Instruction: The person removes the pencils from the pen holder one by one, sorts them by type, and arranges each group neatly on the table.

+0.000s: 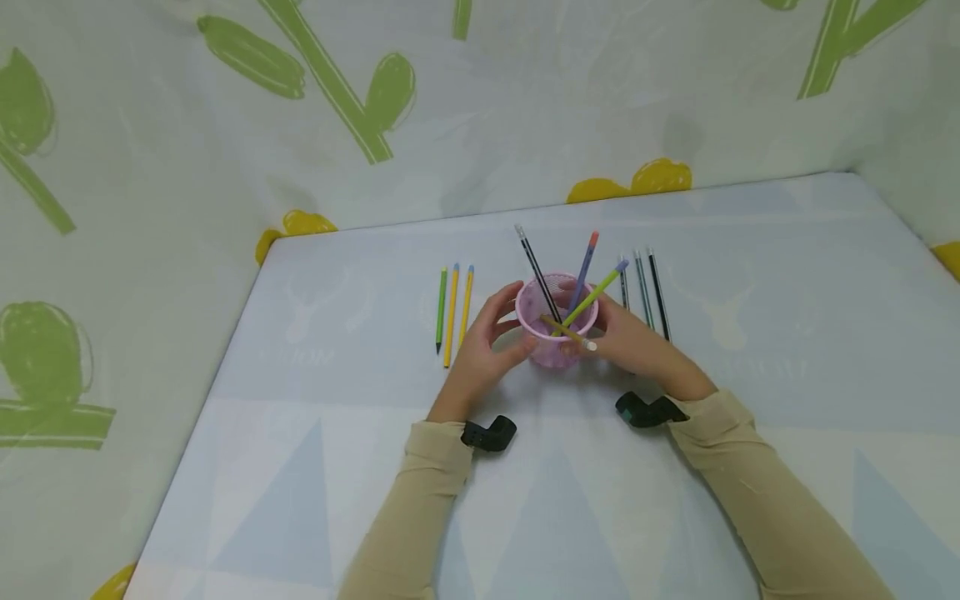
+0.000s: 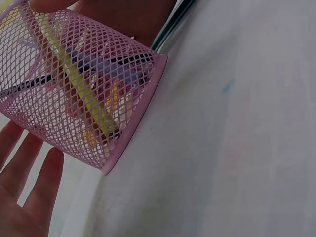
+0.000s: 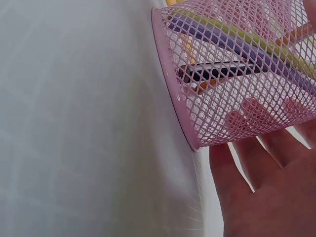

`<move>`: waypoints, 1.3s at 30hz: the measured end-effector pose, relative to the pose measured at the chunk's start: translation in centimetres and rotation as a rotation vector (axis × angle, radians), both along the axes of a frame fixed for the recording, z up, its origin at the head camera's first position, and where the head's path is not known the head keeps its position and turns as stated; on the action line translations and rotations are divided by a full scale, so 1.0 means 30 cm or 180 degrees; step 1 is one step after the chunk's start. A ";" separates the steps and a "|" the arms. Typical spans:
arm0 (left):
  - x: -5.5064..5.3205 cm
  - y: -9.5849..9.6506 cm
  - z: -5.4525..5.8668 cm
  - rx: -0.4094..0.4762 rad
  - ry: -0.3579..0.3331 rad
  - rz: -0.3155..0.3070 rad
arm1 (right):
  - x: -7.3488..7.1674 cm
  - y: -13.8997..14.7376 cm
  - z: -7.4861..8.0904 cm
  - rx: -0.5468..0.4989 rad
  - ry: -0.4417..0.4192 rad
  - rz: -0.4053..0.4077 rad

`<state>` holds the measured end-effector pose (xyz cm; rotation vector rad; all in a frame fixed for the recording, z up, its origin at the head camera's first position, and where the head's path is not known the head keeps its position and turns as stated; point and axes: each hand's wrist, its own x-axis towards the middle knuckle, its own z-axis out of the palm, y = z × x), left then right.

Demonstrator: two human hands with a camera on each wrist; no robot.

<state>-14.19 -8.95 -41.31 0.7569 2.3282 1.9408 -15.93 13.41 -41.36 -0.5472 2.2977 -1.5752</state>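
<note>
A pink mesh pencil cup (image 1: 556,353) stands upright between both hands. Inside it lean several pencils: a dark striped pencil (image 1: 534,262), a purple pencil with an orange end (image 1: 587,267), a lime-green pencil (image 1: 597,298) and a gold one with a white eraser (image 1: 573,336). The left hand (image 1: 482,354) holds the cup's left side, thumb toward the front. From the other side, the right hand (image 1: 633,337) curves its fingers (image 3: 269,148) round the mesh. The left wrist view shows the cup's base rim (image 2: 136,118) close to the tabletop.
Left of the cup lie a green pencil (image 1: 441,308) and two yellow pencils (image 1: 452,317). Three dark or bluish pencils (image 1: 643,283) lie to the right, partly behind the right hand. The pale patterned tabletop (image 1: 360,333) meets a leaf-printed wall covering (image 1: 510,108) at the back.
</note>
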 end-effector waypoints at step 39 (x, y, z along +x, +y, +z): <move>0.040 0.044 0.041 -0.0508 -0.0631 -0.0082 | 0.005 -0.004 -0.004 0.0074 0.0057 0.0254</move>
